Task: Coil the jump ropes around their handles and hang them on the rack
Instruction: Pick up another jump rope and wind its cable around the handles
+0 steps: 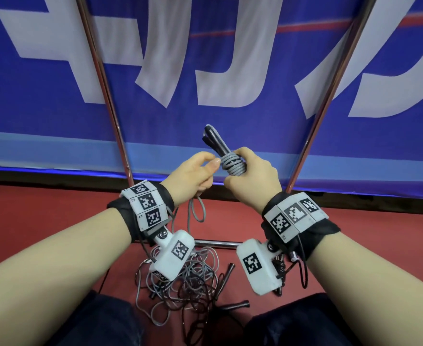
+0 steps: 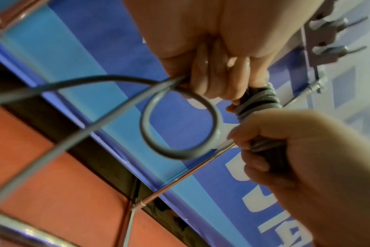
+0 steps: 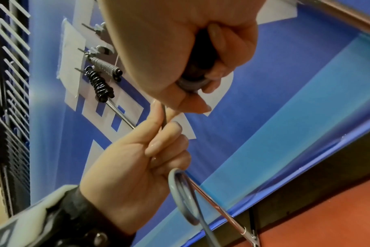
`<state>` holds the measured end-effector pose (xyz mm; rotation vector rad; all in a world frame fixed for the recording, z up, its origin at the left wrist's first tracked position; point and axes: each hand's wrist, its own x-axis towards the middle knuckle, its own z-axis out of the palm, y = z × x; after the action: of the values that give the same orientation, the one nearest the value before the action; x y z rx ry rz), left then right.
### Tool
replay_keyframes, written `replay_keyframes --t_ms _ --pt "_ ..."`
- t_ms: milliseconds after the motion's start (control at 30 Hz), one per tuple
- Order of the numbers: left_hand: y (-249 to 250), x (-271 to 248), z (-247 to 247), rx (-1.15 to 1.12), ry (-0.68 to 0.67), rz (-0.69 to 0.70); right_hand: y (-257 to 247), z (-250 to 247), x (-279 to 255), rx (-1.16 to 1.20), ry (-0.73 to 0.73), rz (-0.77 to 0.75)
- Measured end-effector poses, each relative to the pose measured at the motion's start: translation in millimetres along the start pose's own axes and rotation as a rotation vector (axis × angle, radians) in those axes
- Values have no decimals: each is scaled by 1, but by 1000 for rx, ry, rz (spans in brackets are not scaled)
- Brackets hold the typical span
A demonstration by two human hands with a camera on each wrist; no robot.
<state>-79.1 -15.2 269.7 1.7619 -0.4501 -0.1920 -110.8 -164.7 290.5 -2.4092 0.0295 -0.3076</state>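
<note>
Nearest the head camera, two dark-clad knees point(image 1: 100, 318) fill the bottom corners, cut off by the frame. Between them, on the red floor point(image 1: 43, 216), lies a tangle of loose ropes point(image 1: 180, 278), grey and dark strands mixed; the wrist cameras point(image 1: 173, 255) cover part of the heap, so how many ropes it holds cannot be counted. A few black handles point(image 1: 226, 273) poke out of it.

Above the heap, the left hand point(image 1: 193, 174) has its fingers curled round the free run of the grey jump rope point(image 1: 231, 163), thumb and forefinger pinching it just beside the coil; below the fist the rope drops in a small loop point(image 2: 180, 127). The right hand point(image 1: 251, 176) is closed round the paired black handles point(image 1: 214, 142), thumb pressed on the grey turns already wound there. The handles' lower ends are hidden inside the fist.

Behind the hands, the rack's chrome poles point(image 1: 100, 78) run up out of the frame. In the right wrist view, two wound ropes point(image 3: 99, 83) hang on pegs, one black, one silvery, partly hidden by the right hand. Farthest back hangs a blue banner point(image 1: 230, 116), its white lettering cropped and unreadable.
</note>
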Motion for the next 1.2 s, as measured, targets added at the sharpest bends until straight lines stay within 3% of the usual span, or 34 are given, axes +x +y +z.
replay_keyframes --t_ms 167,433,500,633,733,933,1067,1133,1200 --pt "4 -1 8 -30 84 14 3 3 2 -1 15 35" --pt "1 -12 17 462 75 270 11 2 1 35 -27 121" --pt "0 -12 16 386 54 253 14 3 0 70 -42 115" --pt "1 -5 16 -126 59 34 11 5 2 283 -46 112" --pt "5 0 14 -169 69 -12 5 4 3 524 -75 135" --pt "-6 2 -1 -146 15 22 1 -4 -2 803 -386 184" --pt "-4 3 -7 -215 -2 75 2 -15 -4 1082 -720 201" --pt "2 2 -8 -164 -45 129 4 -17 -2 1261 -924 257" --pt "7 2 -8 -250 -131 130 6 -16 1 1438 -1106 259"
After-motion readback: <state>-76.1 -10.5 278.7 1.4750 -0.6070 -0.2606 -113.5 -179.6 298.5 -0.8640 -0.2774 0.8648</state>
